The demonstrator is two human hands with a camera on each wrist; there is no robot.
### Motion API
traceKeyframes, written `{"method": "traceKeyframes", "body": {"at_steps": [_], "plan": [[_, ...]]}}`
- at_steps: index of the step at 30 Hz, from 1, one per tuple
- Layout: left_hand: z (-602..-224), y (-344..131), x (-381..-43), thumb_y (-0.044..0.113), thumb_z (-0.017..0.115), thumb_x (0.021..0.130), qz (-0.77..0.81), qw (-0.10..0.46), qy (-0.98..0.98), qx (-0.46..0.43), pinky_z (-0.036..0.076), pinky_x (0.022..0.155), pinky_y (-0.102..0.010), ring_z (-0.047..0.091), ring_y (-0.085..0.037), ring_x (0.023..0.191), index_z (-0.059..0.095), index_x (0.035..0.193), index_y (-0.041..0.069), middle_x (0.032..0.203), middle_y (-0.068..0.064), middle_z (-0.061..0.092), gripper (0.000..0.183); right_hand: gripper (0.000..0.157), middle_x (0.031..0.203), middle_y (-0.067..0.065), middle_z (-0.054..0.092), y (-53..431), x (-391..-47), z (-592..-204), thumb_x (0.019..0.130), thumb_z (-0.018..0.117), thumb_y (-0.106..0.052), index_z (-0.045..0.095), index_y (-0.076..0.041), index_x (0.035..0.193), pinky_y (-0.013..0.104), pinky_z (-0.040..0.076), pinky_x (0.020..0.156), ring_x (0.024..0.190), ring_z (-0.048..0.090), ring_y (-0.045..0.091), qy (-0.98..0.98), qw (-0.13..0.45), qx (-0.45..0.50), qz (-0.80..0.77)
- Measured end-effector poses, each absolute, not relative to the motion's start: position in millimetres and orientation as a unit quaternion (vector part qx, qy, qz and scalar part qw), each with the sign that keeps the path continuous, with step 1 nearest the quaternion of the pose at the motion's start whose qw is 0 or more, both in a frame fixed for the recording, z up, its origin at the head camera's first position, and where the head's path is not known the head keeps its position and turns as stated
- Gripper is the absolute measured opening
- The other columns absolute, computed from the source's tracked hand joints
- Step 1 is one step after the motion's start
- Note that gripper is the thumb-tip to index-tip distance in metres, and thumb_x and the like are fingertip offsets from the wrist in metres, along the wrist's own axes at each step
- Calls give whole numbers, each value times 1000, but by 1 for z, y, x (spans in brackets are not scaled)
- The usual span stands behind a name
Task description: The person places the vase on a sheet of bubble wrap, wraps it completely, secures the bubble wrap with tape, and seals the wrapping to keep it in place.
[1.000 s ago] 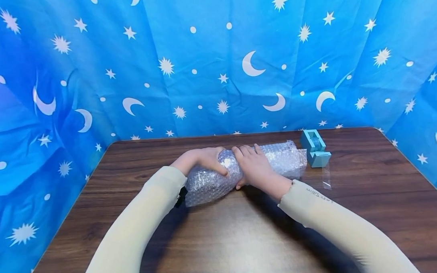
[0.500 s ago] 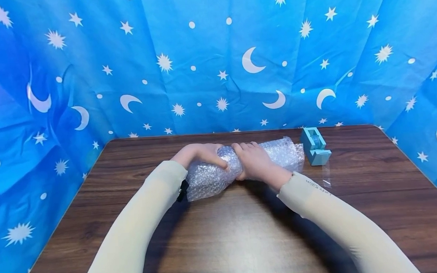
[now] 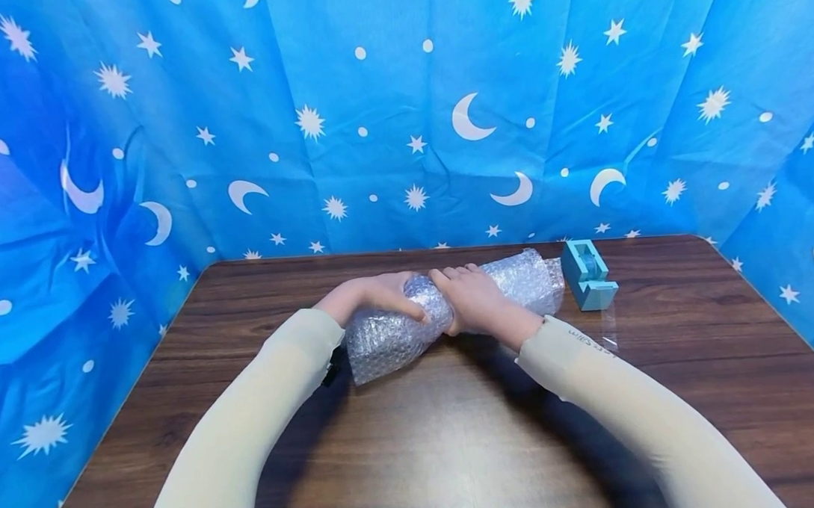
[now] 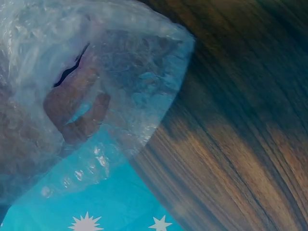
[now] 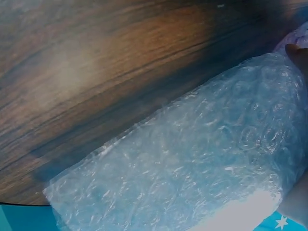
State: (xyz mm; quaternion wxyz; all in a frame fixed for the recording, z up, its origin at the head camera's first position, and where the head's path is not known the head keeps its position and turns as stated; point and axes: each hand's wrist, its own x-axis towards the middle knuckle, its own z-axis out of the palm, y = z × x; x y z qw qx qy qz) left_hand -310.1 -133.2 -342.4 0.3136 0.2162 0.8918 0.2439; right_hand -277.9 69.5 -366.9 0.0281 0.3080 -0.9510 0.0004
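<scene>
A long bundle of clear bubble wrap (image 3: 386, 348) lies slantwise across the middle of the table, its right end farther back. My left hand (image 3: 384, 294) grips the left part from behind and above, the thumb pointing along the top. Right beside it, my right hand (image 3: 474, 300) is curled round the middle, where the wrap narrows. Through the loose left end of the bubble wrap (image 4: 139, 86), fingers (image 4: 72, 106) show in the left wrist view. The right half of the bubble wrap (image 5: 183, 154) fills much of the right wrist view. What is inside is hidden.
A teal tape dispenser (image 3: 588, 277) stands just beyond the bundle's right end, with a strip of clear tape (image 3: 608, 329) hanging forward from it. The dark wooden table (image 3: 414, 448) meets a blue star-and-moon cloth (image 3: 377, 165) at its back edge.
My right hand has closed more tightly round the middle of the bubble wrap. The bundle's right end has swung slightly back and left. My left hand has kept its hold.
</scene>
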Motion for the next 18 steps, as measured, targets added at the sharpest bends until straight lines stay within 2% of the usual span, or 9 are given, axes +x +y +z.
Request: {"method": "traceKeyframes", "body": {"at_steps": [4, 10, 18], "plan": [[-341, -133, -308, 43, 71, 87, 244, 299, 896, 221, 34, 123, -57, 37, -37, 149, 17, 164, 12, 166, -18, 30, 99, 93, 146, 19, 59, 70, -278, -365, 74, 89, -40, 45, -3, 148, 55, 41, 119, 135, 57, 37, -953, 13, 303, 1], [-337, -133, -305, 45, 71, 88, 219, 278, 907, 228, 33, 123, -59, 36, -38, 150, 21, 163, 12, 166, -18, 31, 96, 96, 151, 20, 55, 67, -279, -365, 76, 88, -38, 41, -3, 152, 55, 39, 121, 139, 54, 38, -958, -14, 287, 9], [-332, -127, -298, 44, 74, 87, 186, 261, 921, 222, 33, 123, -59, 36, -40, 151, 18, 164, 9, 166, -20, 31, 101, 97, 149, 21, 56, 66, -280, -364, 76, 89, -38, 40, -2, 152, 56, 40, 120, 139, 54, 38, -960, -19, 280, 8]]}}
